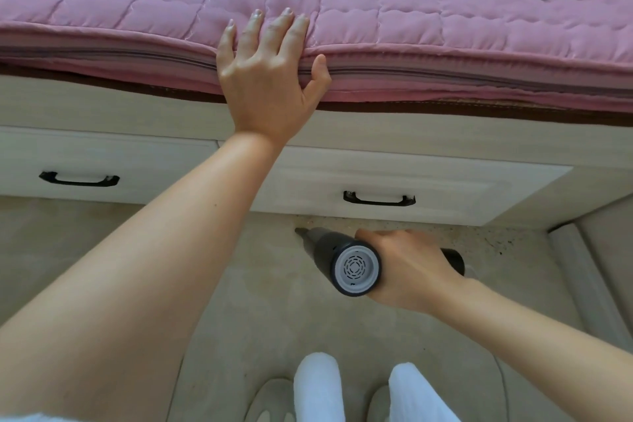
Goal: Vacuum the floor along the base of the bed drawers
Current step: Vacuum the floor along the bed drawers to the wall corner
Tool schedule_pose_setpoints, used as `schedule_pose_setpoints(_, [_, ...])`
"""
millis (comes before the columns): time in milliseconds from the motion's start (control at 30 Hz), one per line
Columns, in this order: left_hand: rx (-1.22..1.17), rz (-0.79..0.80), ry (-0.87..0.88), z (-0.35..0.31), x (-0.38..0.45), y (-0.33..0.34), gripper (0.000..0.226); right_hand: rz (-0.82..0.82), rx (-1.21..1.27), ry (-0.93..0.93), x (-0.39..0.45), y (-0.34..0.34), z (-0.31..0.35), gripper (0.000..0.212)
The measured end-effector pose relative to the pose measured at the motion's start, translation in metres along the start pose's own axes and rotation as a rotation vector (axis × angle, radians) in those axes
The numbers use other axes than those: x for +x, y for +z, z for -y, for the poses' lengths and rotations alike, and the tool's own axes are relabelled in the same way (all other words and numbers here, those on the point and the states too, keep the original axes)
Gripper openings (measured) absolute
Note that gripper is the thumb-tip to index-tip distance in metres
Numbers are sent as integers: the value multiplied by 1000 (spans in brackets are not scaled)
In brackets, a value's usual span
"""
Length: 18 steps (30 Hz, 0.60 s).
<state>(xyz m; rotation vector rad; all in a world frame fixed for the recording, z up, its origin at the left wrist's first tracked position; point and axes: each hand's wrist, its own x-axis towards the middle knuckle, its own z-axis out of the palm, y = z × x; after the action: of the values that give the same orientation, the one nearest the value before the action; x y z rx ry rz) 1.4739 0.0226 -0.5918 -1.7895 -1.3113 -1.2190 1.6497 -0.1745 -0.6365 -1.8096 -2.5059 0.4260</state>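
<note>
Head view: the right hand (409,267) wraps the dark handheld vacuum (346,259), its nozzle at the floor (239,301) beside the base of the right of 2 drawers (428,181). It looks light, rigid and 1-handed, best held at the handle. The left hand (265,72) presses flat on the mattress edge (445,79). No writing legible.

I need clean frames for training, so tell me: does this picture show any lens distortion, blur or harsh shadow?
Head view: wide-angle bend bows the mattress edge and drawer fronts; soft daylight, no hard shadows; the hands, left and right, and the vacuum look sharp.
</note>
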Motion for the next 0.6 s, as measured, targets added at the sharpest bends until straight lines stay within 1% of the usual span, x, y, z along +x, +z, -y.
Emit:
schedule_pose_setpoints(167, [-2, 1, 16, 1, -1, 0, 43, 3, -1, 26, 13, 9, 5, 26])
schedule_pose_setpoints(400, [1, -4, 22, 2, -2, 1, 43, 1, -24, -37, 16, 17, 13, 29])
schedule_pose_setpoints(600, [3, 3, 17, 2, -2, 1, 42, 0, -25, -45, 20, 16, 12, 31])
